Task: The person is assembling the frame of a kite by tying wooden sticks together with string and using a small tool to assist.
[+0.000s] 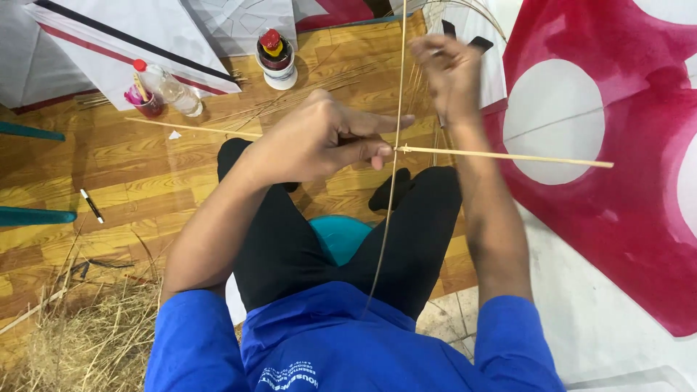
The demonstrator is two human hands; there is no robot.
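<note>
Left hand (319, 138) pinching crossed bamboo sticks (501, 154) at centre frame. Right hand (450, 72) at one o'clock, blurred, fingers curled, grip unclear. Red kite (639, 167) at three o'clock.

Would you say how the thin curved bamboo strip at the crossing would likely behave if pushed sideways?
The curved strip looks very thin and already bows, so it would probably flex, not snap. It seems light. The left hand pinches it against the straight stick, so it would likely pivot there.
</note>
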